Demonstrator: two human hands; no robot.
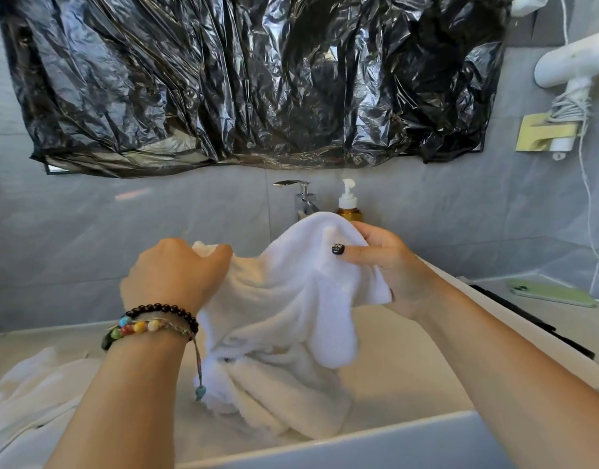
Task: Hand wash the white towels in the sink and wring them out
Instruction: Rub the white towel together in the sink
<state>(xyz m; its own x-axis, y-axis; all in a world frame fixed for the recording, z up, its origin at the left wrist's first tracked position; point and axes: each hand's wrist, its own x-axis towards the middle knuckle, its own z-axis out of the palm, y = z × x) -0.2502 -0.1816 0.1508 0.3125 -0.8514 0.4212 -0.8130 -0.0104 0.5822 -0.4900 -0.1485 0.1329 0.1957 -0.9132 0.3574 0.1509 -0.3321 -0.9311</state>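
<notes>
Head view. Your left hand point(174, 272) is raised over the sink point(409, 431), knuckles up, fingers curled down around one upper corner of the white towel point(284, 299). Your right hand point(381, 262) is level with it on the other side, palm turned inward, thumb laid across the front of the cloth and fingers curled behind, pinching a bunched fold. Both forearms reach in from the near edge; the left wrist carries two bracelets point(156, 323), one of dark beads and one of coloured beads with a hanging cord.

Count: one towel is held between your hands. Its top edge runs left to right between the two grips, and the body hangs downward, so the long axis is roughly vertical. The lower end lies bunched and folded on the basin floor. More white cloth point(30, 384) lies on the counter at the left of the basin; how many pieces it comprises cannot be told.

Behind the towel stand one chrome faucet point(303, 198) and, just to its right, one amber pump bottle point(348, 204). One black plastic sheet point(250, 79) covers the wall above. One green phone point(551, 294) lies on the counter at right.
</notes>
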